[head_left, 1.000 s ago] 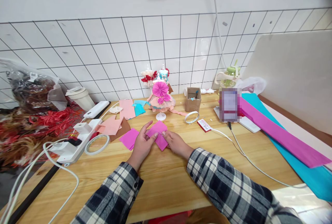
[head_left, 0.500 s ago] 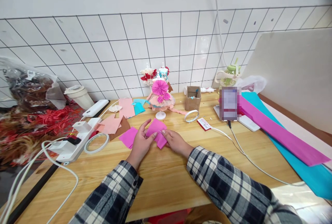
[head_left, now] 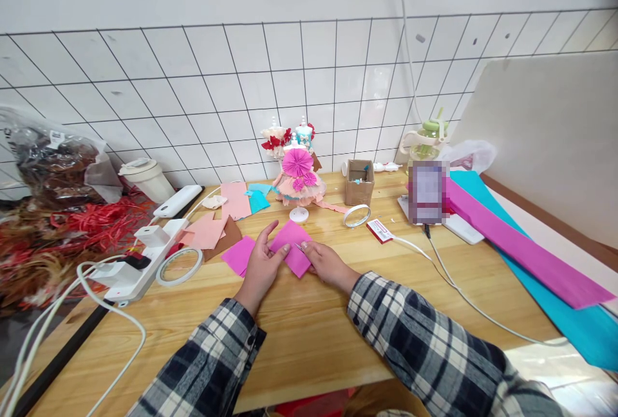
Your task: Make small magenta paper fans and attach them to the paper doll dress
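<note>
We pinch the magenta paper square (head_left: 293,247) between left hand (head_left: 263,264) and right hand (head_left: 324,262) at mid-table, fold barely begun; a second magenta sheet (head_left: 238,255) lies untouched left.

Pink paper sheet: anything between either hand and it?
Nothing visible does. The left hand and the right hand both already touch the pink paper sheet, pinching its near edge on the wooden table. A second pink sheet lies just left, clear of both grips.
</note>
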Motion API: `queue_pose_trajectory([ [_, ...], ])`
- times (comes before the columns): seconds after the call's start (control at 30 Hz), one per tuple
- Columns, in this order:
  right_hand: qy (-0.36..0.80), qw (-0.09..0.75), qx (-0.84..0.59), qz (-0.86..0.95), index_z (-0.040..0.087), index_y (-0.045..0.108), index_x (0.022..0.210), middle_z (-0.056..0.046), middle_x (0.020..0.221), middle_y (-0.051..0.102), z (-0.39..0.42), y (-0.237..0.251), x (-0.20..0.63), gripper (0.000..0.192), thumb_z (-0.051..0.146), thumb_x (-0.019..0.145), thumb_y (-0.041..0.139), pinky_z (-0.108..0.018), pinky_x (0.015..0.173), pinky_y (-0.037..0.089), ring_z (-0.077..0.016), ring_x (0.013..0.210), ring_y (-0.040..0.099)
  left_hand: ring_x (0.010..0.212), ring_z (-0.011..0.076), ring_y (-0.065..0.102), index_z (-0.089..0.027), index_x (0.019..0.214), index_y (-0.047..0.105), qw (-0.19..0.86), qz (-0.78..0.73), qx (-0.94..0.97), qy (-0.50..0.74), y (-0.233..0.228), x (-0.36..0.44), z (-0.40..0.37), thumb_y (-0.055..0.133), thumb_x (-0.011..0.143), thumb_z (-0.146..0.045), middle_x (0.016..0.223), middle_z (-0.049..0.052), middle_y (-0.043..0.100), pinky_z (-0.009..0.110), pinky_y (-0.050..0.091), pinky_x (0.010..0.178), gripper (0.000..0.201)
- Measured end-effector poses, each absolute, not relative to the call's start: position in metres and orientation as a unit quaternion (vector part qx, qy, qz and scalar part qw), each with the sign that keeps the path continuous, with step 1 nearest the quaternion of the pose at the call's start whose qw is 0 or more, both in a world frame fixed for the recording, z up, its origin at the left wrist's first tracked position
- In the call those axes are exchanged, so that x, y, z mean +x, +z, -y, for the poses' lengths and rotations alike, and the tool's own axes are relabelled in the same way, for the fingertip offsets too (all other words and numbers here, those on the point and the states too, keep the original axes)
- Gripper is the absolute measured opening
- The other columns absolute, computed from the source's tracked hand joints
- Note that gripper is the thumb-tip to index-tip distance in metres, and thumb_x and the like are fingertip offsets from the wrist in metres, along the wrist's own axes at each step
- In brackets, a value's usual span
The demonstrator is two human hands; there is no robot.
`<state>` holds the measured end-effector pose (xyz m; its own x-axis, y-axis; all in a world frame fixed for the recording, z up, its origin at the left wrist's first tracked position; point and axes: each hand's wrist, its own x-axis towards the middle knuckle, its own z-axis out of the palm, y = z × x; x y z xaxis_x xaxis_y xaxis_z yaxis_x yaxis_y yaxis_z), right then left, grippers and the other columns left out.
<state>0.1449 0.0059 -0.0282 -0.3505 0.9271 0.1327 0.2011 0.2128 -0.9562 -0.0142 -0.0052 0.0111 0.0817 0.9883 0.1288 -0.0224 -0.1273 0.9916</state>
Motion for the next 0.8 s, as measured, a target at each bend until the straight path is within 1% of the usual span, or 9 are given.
queue_pose_trajectory([
  [0.23,0.458,0.384,-0.42,0.684,0.019,0.053,0.073,-0.001,0.063,0.053,-0.003,-0.022,0.146,0.048,0.056,0.093,0.029,-0.024,0.054,0.036,-0.0131,0.059,0.047,0.077,0.0203,0.065,-0.017,0.139,0.031,0.493,-0.435,0.559,0.505,0.013,-0.014,0.006,0.07,0.073,-0.037,0.091,0.006,0.068,0.033,0.053,0.07,0.078],
  [0.43,0.437,0.382,-0.425,0.694,0.02,0.046,0.069,0.0,0.063,0.051,-0.002,-0.018,0.148,0.046,0.054,0.093,0.027,-0.024,0.054,0.035,-0.0128,0.059,0.044,0.068,0.0187,0.064,-0.017,0.142,0.027,0.502,-0.429,0.577,0.481,0.011,-0.012,0.007,0.069,0.074,-0.037,0.082,0.004,0.068,0.032,0.053,0.064,0.083],
  [0.63,0.425,0.379,-0.444,0.692,0.02,0.046,0.07,0.0,0.063,0.051,-0.002,-0.018,0.148,0.042,0.05,0.094,0.029,-0.025,0.055,0.036,-0.0133,0.059,0.045,0.067,0.0175,0.063,-0.017,0.143,0.025,0.5,-0.426,0.581,0.48,0.009,-0.012,0.007,0.069,0.074,-0.034,0.08,0.003,0.067,0.029,0.052,0.062,0.084],
  [0.8,0.433,0.381,-0.443,0.687,0.02,0.047,0.07,-0.001,0.065,0.052,-0.003,-0.02,0.147,0.043,0.051,0.094,0.028,-0.025,0.056,0.037,-0.0134,0.059,0.046,0.064,0.0165,0.062,-0.017,0.142,0.027,0.504,-0.43,0.575,0.48,0.01,-0.012,0.007,0.069,0.074,-0.034,0.077,0.003,0.066,0.029,0.052,0.062,0.082],
])
